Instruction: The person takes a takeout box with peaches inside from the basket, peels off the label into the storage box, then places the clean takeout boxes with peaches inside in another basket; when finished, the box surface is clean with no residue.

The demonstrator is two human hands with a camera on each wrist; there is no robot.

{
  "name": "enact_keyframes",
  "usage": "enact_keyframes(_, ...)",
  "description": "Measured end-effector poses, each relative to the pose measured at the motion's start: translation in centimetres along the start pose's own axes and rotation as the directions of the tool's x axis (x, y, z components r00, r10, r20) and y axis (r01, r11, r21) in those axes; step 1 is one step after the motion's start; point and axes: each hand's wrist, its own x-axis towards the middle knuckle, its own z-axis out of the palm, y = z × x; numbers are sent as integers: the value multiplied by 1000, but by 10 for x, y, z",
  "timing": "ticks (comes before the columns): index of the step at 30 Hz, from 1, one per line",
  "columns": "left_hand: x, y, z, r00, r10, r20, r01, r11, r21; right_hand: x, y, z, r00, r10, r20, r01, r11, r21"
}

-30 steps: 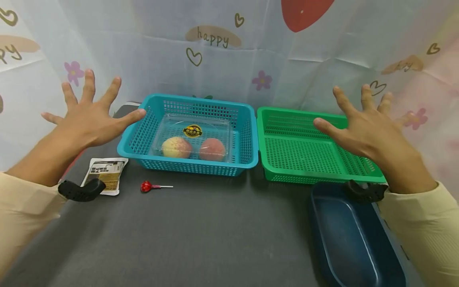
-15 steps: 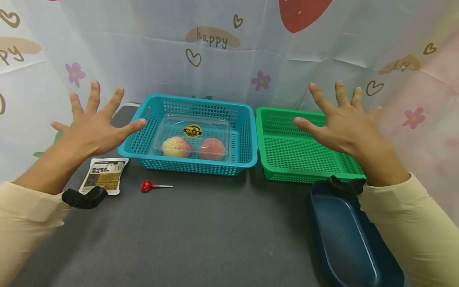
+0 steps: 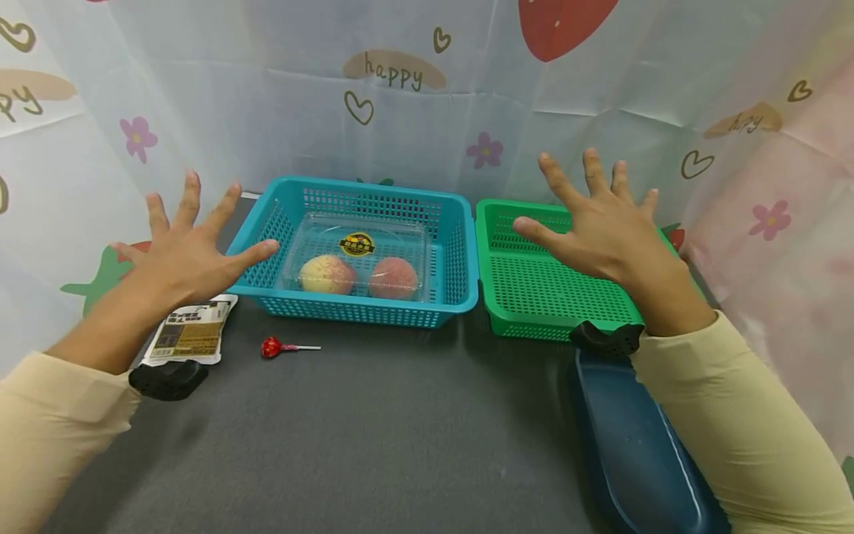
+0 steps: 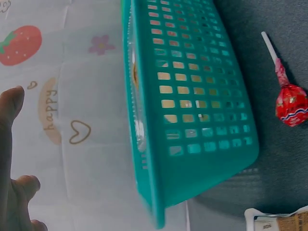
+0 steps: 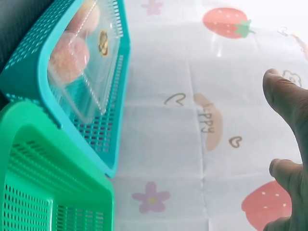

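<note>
Clamshell box (image 3: 356, 256) of two peaches sits low in the turquoise basket (image 3: 460, 256), pushed toward its back wall, and nothing is touching it. Both hands are up in the air with every finger spread wide and holding nothing. The left hand (image 3: 183, 256) hovers beside the turquoise basket's left wall, thumb tip close to the rim; whether it grazes the plastic I cannot tell from the head view. The right hand (image 3: 600, 230) hangs above the green basket (image 3: 497, 285), palm down, clear of its mesh floor. With the two baskets pressed side by side against the printed curtain (image 3: 414, 96), each splayed hand flanks or covers one of them, which reads to me as a ready pose rather than a grip.

Look at the box itself: clear, glossy plastic, shallow, with a round black-and-yellow sticker (image 3: 356, 243) on the lid. Through it show one yellowish, red-flecked fruit on the left and one pinker fruit on the right. The right wrist view shows the lid (image 5: 94, 77) flat and closed over the fruit.

On the grey table (image 3: 373, 437), in front of the turquoise basket, lie a red lollipop (image 3: 272, 346) and a printed sachet (image 3: 190, 337); a dark blue tub (image 3: 627, 452) stands near the right sleeve.
</note>
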Motion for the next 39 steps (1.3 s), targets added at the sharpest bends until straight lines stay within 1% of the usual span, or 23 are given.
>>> enact_keyframes(4,-1,-5,8,999,53,-13,-53,998,-28,3,-5,3,1000,-15,-3,15,1000,16)
enact_keyframes(7,-2,-8,13,997,76,-4,-76,996,-55,6,-10,6,1000,-25,-1,25,999,27)
enact_keyframes(8,-2,-9,15,997,74,3,-74,996,-56,8,-11,8,1000,-29,-1,29,999,33)
enact_keyframes(13,-3,-12,22,999,27,34,-26,999,-36,14,-18,14,999,-39,6,39,998,50)
enact_keyframes(16,-3,-14,26,999,15,47,-14,999,-34,18,-22,19,999,-46,10,45,997,55)
enact_keyframes(25,-3,-20,39,998,37,52,-36,999,-23,30,-32,29,998,-68,14,67,994,85)
enact_keyframes(32,1,-25,47,994,61,86,-58,998,-31,38,-41,37,996,-85,15,83,991,103)
enact_keyframes(39,4,-32,56,995,72,73,-69,997,-43,49,-49,47,993,-112,20,109,985,132)
